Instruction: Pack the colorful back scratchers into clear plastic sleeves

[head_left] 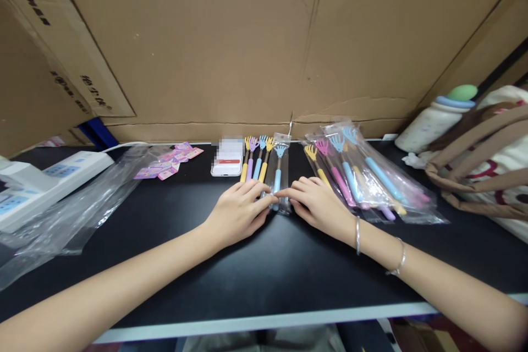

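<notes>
A back scratcher with a light-blue handle (278, 179) lies in a narrow clear plastic bag (285, 164) between my hands. My left hand (241, 210) rests at the bag's lower left, with bent fingers closed on its bottom part. From the other side, my right hand (317, 202) reaches its index finger across the bag, and the fingertips of both hands nearly meet over the handle. Part of the lower bag is hidden by fingers. Just beyond my left hand lie several unbagged back scratchers (259, 159) in yellow, purple and blue.
Several bagged back scratchers (350, 168) are piled to the right. Clear bags (91, 203), pink cards (169, 162) and a white power strip (61, 176) lie left. A phone (226, 158) sits behind. A bottle (431, 124) and cloth bag (495, 159) stand far right, cardboard (231, 44) behind.
</notes>
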`<action>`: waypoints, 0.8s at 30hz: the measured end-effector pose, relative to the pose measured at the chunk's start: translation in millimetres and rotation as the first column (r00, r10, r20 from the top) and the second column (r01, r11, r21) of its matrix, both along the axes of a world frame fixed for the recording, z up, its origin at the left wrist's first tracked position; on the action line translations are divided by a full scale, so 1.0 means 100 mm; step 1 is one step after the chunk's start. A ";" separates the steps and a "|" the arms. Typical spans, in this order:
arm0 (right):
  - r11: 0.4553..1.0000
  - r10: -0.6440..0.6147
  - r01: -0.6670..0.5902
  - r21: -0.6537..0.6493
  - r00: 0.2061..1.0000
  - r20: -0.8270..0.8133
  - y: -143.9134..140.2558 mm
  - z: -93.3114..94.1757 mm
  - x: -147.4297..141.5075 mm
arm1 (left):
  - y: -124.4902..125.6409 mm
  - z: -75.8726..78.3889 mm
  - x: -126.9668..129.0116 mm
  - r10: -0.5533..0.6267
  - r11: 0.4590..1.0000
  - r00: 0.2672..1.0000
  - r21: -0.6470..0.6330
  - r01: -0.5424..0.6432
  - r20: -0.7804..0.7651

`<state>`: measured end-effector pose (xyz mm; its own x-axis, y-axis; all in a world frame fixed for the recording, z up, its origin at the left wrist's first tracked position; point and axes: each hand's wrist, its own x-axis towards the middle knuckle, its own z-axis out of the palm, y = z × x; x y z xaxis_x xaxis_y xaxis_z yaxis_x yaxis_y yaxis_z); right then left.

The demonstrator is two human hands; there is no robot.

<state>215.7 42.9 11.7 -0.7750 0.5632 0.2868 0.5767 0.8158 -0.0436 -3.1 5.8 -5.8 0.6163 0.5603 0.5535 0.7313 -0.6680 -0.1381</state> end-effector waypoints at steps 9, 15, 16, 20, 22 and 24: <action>0.995 0.032 -0.028 0.095 0.999 -0.043 0.00 -0.04 0.00 | 0.02 -0.04 0.00 0.002 1.000 1.000 0.000 -0.002 -0.022; 0.988 0.098 -0.084 0.130 0.989 -0.108 0.06 -0.09 -0.04 | 0.04 -0.05 0.00 0.005 1.000 1.000 0.025 -0.005 -0.016; 0.987 0.105 -0.090 0.136 0.988 -0.111 0.07 -0.09 -0.05 | 0.04 -0.05 0.00 0.006 1.000 1.000 0.027 -0.005 -0.014; 0.966 0.134 -0.109 0.234 0.986 -0.096 0.09 -0.10 -0.05 | 0.03 -0.04 0.02 0.005 0.997 0.999 0.075 -0.001 -0.053; 0.951 0.153 -0.126 0.283 0.985 -0.076 0.09 -0.10 -0.06 | 0.02 -0.02 0.02 0.000 0.994 0.997 0.111 0.009 -0.079; 0.942 0.162 -0.135 0.309 0.985 -0.065 0.09 -0.10 -0.07 | 0.01 -0.01 0.02 -0.007 0.992 0.996 0.124 0.017 -0.086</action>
<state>209.1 52.3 1.8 -0.8070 0.3199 0.4964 0.4530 0.8745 0.1730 -0.7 6.6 -7.2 0.6703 0.4825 0.5639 0.7054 -0.6502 -0.2822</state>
